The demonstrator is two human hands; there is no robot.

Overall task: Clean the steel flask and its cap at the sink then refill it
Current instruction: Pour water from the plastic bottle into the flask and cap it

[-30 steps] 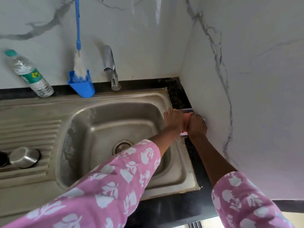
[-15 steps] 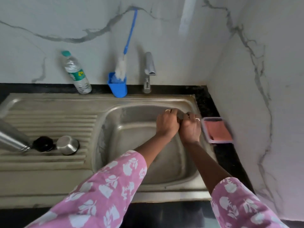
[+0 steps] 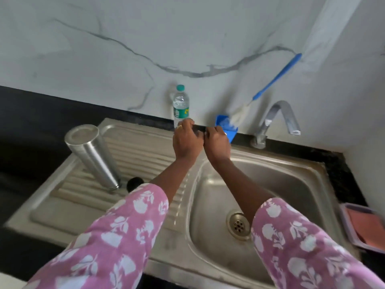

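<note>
While both hands are bunched together over the back rim of the sink [image 3: 270, 161], left hand [image 3: 187, 142] and right hand [image 3: 217, 143] knuckle to knuckle, the fingers curl away from the camera. So honestly I can't tell if they're gripping anything or just closed on nothing.

The steel flask [image 3: 93, 155] is off to the left on the ribbed drainboard [image 3: 145, 155], mouth end down near the front and flat base up toward the wall, with nobody touching it. A small black cap [image 3: 135, 182] sits just beside the flask's mouth, partly hidden by the pink floral sleeve [image 3: 116, 236].

Right behind the left hand there's a plastic water bottle [image 3: 181, 105] against the marble wall. Next along is a blue holder [image 3: 226, 128] with a bottle brush [image 3: 277, 78] leaning in it, then the tap [image 3: 279, 119]. A pink tray [image 3: 346, 224] sits on the black bench [image 3: 20, 122] at the far right.
</note>
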